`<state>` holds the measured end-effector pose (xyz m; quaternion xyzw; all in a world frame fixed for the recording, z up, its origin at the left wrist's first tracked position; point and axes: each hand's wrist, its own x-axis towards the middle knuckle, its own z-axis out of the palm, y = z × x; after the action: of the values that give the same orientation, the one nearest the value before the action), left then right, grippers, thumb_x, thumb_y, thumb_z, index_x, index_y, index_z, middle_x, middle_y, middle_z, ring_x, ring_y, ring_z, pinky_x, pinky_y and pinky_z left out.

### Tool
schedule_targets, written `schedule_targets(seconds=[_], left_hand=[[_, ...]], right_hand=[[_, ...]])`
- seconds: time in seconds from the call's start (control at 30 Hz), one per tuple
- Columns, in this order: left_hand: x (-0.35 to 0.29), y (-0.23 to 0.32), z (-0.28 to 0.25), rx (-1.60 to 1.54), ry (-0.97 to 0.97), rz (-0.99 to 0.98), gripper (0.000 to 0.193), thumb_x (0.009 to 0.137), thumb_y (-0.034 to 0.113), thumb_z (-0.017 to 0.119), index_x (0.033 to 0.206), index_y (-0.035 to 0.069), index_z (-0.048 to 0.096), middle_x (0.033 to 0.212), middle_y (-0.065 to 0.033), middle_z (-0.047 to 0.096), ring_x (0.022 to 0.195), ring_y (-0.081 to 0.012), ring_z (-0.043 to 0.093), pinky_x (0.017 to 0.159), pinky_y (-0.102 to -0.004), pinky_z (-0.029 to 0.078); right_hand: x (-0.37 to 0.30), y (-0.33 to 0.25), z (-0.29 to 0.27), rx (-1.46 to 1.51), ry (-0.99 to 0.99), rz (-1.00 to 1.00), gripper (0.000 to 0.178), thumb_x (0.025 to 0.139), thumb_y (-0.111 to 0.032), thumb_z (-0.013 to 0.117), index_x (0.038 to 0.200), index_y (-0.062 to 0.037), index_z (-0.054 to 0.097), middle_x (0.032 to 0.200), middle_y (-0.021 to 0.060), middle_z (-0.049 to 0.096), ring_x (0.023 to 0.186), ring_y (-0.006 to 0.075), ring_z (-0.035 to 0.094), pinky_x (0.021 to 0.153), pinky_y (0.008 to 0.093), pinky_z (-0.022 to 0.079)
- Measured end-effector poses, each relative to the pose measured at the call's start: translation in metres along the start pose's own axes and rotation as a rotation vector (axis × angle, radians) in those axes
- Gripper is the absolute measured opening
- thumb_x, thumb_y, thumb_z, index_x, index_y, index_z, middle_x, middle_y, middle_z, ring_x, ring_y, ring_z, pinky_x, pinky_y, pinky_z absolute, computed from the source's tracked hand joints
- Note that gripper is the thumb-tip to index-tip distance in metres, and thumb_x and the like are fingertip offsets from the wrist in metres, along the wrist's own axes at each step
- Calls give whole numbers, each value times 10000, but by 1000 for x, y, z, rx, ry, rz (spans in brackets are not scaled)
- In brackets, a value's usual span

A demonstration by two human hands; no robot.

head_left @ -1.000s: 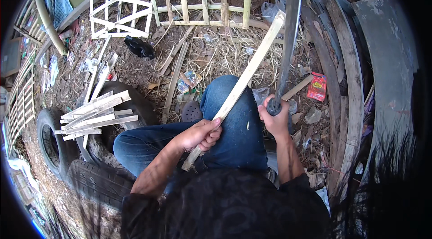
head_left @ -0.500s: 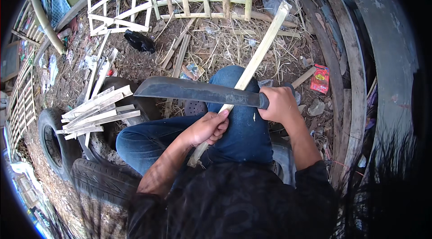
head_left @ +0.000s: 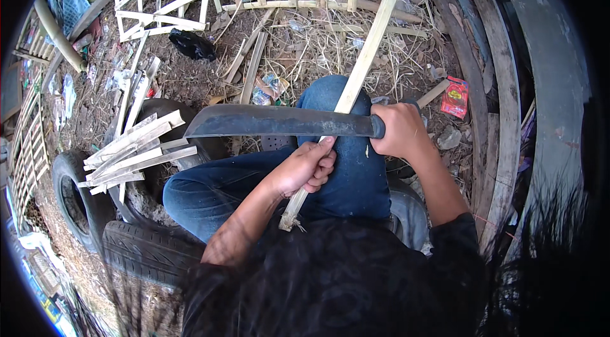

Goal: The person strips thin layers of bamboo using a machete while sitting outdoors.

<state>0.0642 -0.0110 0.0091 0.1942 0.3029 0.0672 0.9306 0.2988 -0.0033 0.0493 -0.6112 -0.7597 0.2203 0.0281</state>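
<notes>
Machete (head_left: 273,122) over wood strip (head_left: 368,54)
My left hand (head_left: 305,168) clenches strip, pointing 1 o'clock; my right hand (head_left: 400,128) clenches machete, pointing 9.

No lettering is showing legibly; a red packet (head_left: 454,105) is bearing a yellowish printed emblem (head_left: 455,93) too small to read.

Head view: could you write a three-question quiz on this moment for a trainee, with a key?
1. Which hand grips the handle of the machete?

2. True or false: the left hand grips a long pale strip on the side of the blade nearer the person's body.

3. Where does the pile of short strips show?
A) Right of the person's knees
B) Left of the person's knees
C) Under the right forearm

Key: 1. The right hand. 2. True. 3. B, by the tyres.
</notes>
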Motion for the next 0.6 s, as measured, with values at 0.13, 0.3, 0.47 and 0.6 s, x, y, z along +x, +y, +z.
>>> schedule_targets(seconds=[0.13,0.3,0.47,0.6], left_hand=[[4,-6,7,49,56,59,512,1006,512,353,641,157,303,533,64,227,425,-48,202,369,-214,181],[4,-10,3,58,57,43,502,1014,490,352,643,156,305,533,58,232,427,-52,198,375,-221,173],[2,-9,3,7,45,-6,491,1018,475,354,649,154,309,537,56,231,433,-51,191,376,-225,160],[-3,-11,1,16,48,5,477,1022,460,357,658,154,317,543,58,231,436,-47,194,374,-222,161]], right_hand=[[-3,4,5,-9,61,86,259,570,-221,723,747,-57,629,652,161,631,680,367,642,644,451,511],[-5,5,1,-97,18,130,277,558,-232,737,743,-62,621,661,157,639,693,358,649,650,448,513],[-9,4,3,-163,3,184,314,537,-233,751,758,-62,607,693,149,650,709,347,652,648,437,510],[-10,5,10,-136,75,178,270,512,-180,696,701,-56,548,701,154,634,698,385,624,634,460,488]])
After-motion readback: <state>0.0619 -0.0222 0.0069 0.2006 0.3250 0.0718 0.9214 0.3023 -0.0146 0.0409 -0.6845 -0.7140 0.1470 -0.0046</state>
